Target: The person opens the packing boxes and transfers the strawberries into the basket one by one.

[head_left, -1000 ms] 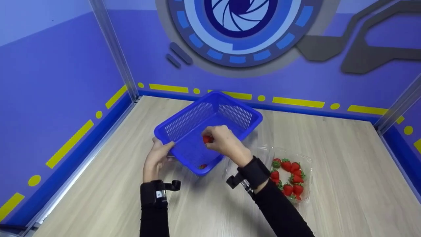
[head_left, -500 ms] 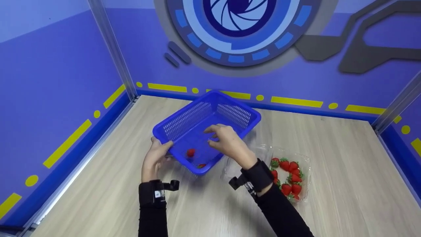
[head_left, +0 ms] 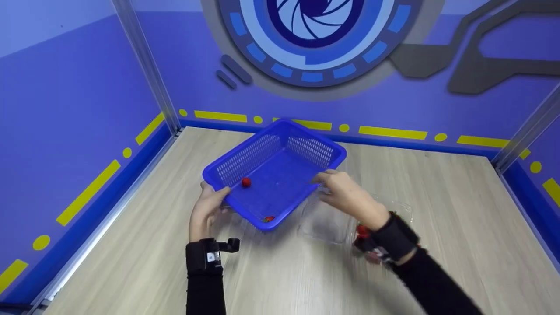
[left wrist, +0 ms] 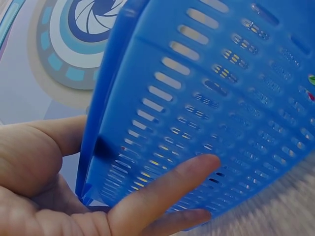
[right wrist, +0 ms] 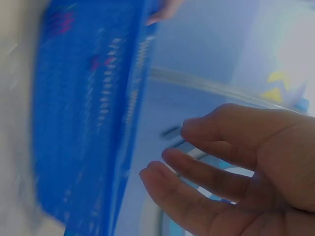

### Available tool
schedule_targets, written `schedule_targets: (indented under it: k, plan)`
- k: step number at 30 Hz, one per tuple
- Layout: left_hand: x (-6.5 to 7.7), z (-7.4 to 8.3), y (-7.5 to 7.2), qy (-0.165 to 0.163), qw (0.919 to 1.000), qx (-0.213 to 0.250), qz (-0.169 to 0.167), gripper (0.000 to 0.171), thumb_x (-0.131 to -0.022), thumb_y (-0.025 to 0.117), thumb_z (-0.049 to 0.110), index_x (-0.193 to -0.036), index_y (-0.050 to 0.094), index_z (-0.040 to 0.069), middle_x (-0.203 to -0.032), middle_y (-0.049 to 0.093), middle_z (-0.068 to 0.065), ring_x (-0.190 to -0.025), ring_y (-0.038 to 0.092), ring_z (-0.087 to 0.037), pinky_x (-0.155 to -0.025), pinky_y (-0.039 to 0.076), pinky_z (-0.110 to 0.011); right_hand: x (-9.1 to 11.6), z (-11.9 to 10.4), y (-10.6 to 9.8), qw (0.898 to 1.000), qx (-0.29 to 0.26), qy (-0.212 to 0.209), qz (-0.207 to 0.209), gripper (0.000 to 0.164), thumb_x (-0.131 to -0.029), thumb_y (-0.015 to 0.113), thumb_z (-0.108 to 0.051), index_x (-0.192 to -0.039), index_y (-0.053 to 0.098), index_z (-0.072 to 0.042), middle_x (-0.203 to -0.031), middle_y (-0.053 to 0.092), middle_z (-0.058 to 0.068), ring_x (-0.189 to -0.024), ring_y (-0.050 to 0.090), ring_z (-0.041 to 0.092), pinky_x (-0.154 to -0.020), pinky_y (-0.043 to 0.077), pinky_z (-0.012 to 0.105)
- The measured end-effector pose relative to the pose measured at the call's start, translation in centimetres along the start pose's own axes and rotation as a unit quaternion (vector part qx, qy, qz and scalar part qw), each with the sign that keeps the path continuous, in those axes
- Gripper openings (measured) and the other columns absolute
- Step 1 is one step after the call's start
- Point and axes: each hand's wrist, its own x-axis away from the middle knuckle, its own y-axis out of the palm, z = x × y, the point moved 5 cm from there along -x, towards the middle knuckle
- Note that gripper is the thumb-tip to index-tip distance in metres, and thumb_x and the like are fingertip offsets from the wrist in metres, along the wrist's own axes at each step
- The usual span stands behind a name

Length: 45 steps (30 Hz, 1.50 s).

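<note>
A blue plastic basket (head_left: 280, 170) with slotted sides is held tilted above the table. My left hand (head_left: 208, 209) grips its near-left rim, thumb inside and fingers spread along the outer wall (left wrist: 162, 191). One strawberry (head_left: 246, 182) lies on the basket floor near the left side, and another strawberry (head_left: 268, 218) sits in the near corner. Beyond the basket's right rim, my right hand (head_left: 350, 194) has nothing between its loosely bent fingers (right wrist: 216, 172). My right wrist partly hides several strawberries (head_left: 362, 232) in a clear plastic box.
The clear box's far corner (head_left: 404, 210) shows behind my right wrist, and its clear lid (head_left: 326, 223) lies to the left on the wooden table (head_left: 271, 280). Blue printed panels (head_left: 372, 105) wall the table at the back and sides.
My right hand has let a strawberry go into the basket and moved right, past the rim. That strawberry has rolled to the left side of the floor. My left hand keeps its grip.
</note>
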Motion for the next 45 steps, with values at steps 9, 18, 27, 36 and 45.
schedule_targets:
  k: [9,18,27,36,45]
  plan:
    - [0.4,0.8,-0.2,0.009,0.9998,-0.011,-0.015,0.100,-0.101,0.048,0.002,-0.150,-0.039,0.008,-0.130,0.057,-0.034,-0.083,0.075,-0.025,-0.076,0.062,-0.042,7.2,7.2,-0.9,0.985,0.092,0.081,-0.118,0.011,-0.082,0.070,0.009,-0.091,0.069,0.003,-0.082,0.066,0.011,-0.070,0.062,0.018,-0.059,0.055,0.031]
    - [0.0,0.8,-0.1,0.000,0.9999,0.002,-0.015,0.106,-0.100,0.048,-0.001,-0.144,-0.047,0.013,-0.102,0.062,-0.017,-0.077,0.073,-0.023,-0.074,0.062,-0.040,10.3,9.7,2.6,0.983,0.028,0.125,-0.134,0.011,-0.089,0.076,-0.007,-0.089,0.068,0.000,-0.074,0.059,0.000,-0.060,0.047,0.008,-0.054,0.044,0.025]
    - [-0.1,0.5,0.1,0.006,0.9998,-0.011,-0.012,0.106,-0.099,0.050,0.001,-0.145,-0.045,0.008,-0.115,0.060,-0.021,-0.079,0.072,-0.021,-0.067,0.061,-0.033,10.2,10.7,3.8,0.988,0.028,0.136,-0.069,0.021,-0.080,0.084,-0.005,-0.085,0.064,-0.005,-0.075,0.064,0.000,-0.068,0.055,0.011,-0.060,0.051,0.029]
    - [-0.1,0.3,0.3,0.008,0.9997,0.004,-0.023,0.103,-0.100,0.048,0.000,-0.147,-0.043,0.009,-0.112,0.061,-0.021,-0.082,0.073,-0.024,-0.076,0.062,-0.043,10.4,10.3,3.5,0.990,0.036,0.120,-0.059,0.019,-0.081,0.083,-0.005,-0.076,0.065,-0.008,-0.069,0.060,-0.005,-0.062,0.049,0.007,-0.056,0.046,0.025]
    - [0.2,-0.1,0.3,0.020,0.9995,0.003,-0.022,0.097,-0.102,0.047,0.000,-0.151,-0.035,0.009,-0.114,0.061,-0.024,-0.084,0.074,-0.028,-0.078,0.061,-0.047,10.9,10.0,3.6,0.993,0.059,0.084,-0.054,0.017,-0.083,0.082,-0.004,-0.077,0.067,-0.010,-0.069,0.062,-0.005,-0.064,0.053,0.006,-0.057,0.048,0.024]
